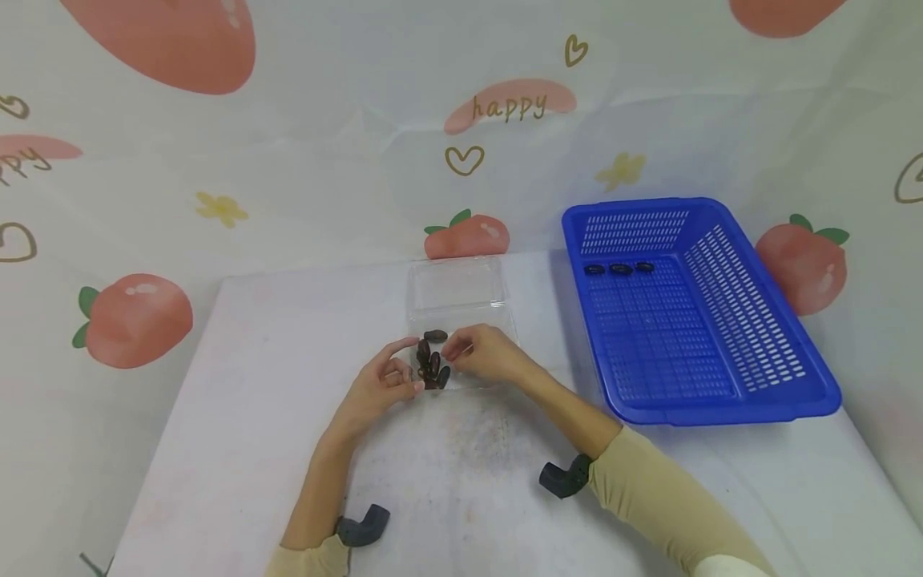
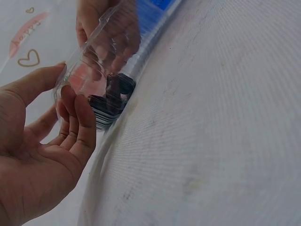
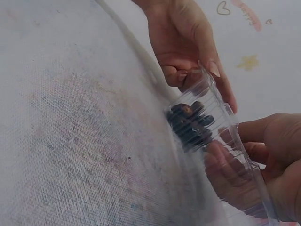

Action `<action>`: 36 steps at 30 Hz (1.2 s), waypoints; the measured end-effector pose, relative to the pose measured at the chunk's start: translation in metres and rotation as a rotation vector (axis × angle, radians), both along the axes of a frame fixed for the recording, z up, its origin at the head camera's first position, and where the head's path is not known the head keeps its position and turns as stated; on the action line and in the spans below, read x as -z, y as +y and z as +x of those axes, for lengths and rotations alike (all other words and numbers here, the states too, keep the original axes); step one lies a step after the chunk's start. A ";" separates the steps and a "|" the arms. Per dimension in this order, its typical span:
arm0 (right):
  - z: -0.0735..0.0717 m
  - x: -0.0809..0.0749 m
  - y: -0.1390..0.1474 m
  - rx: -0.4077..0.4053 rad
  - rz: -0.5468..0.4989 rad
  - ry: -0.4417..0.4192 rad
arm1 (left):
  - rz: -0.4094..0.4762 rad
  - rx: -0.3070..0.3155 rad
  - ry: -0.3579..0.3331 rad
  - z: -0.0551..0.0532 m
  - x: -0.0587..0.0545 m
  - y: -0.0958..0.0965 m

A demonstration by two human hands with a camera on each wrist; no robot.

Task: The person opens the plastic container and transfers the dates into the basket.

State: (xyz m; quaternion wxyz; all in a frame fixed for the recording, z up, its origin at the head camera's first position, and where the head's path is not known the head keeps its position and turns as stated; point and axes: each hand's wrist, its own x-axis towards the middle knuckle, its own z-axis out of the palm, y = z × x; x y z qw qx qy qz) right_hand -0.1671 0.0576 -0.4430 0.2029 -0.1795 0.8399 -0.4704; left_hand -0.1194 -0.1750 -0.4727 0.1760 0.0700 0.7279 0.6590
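A clear plastic clamshell box (image 1: 467, 316) lies with its lid raised at the back. Dark, shiny oblong fruits that look like dates (image 1: 434, 362) are bunched in its left part, with one lying crosswise behind the others. My left hand (image 1: 376, 388) holds the box's left wall between thumb and fingers; the left wrist view shows this hand (image 2: 44, 136) at the rim. Over the right wall, my right hand (image 1: 485, 354) reaches in with bent fingers beside the dates. Through the ribbed plastic its fingertips (image 3: 217, 160) look blurred, and nothing is visible between them.
To the right stands a blue perforated basket (image 1: 735, 405), with 3 dates (image 1: 621, 269) in a row at its back left. A patterned cloth (image 1: 346, 184) hangs behind the white table (image 1: 288, 336). Dark curved pieces (image 1: 364, 526) sit at both sleeve cuffs.
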 end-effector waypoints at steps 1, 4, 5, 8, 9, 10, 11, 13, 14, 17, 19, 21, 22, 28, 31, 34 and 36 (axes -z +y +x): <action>-0.001 0.001 0.000 -0.006 0.004 -0.002 | 0.001 0.000 0.000 0.000 0.000 0.000; -0.002 0.004 -0.002 -0.024 0.027 -0.009 | -0.002 0.002 0.003 0.000 0.000 0.000; -0.003 0.004 -0.002 -0.030 0.034 -0.011 | 0.001 0.001 0.004 0.000 0.000 0.000; -0.004 0.006 -0.004 -0.043 0.050 -0.025 | 0.004 0.001 0.007 0.000 -0.001 0.000; -0.004 0.007 -0.005 -0.047 0.056 -0.034 | 0.007 0.001 0.007 0.000 -0.001 0.000; -0.005 0.007 -0.006 -0.053 0.064 -0.035 | 0.008 0.002 0.007 0.000 -0.001 0.001; -0.005 0.007 -0.006 -0.059 0.070 -0.037 | 0.009 0.003 0.007 0.000 -0.001 0.001; -0.005 0.008 -0.006 -0.071 0.090 -0.044 | 0.009 0.003 0.006 0.000 -0.001 0.001; -0.005 0.008 -0.007 -0.077 0.104 -0.047 | 0.010 0.002 0.005 0.000 -0.002 0.001; -0.004 0.007 -0.007 -0.100 0.144 -0.046 | 0.010 0.003 0.005 0.000 -0.002 0.001; -0.004 0.008 -0.008 -0.120 0.166 -0.035 | 0.011 0.002 0.005 0.001 -0.001 0.001; -0.004 0.008 -0.008 -0.138 0.179 -0.022 | 0.012 0.001 0.004 0.001 -0.001 0.001; -0.004 0.008 -0.008 -0.144 0.183 -0.016 | 0.012 0.000 0.002 0.001 -0.001 0.001; -0.002 0.005 -0.006 -0.155 0.180 -0.024 | 0.027 -0.006 -0.030 0.001 0.000 0.001; -0.003 0.003 -0.006 -0.161 0.179 -0.015 | 0.029 -0.007 -0.030 0.000 0.000 0.001; -0.003 0.000 -0.005 -0.150 0.165 -0.029 | 0.026 -0.009 -0.025 0.000 0.000 0.000; -0.003 -0.002 -0.004 -0.131 0.146 -0.057 | 0.021 -0.006 -0.022 0.000 0.000 0.000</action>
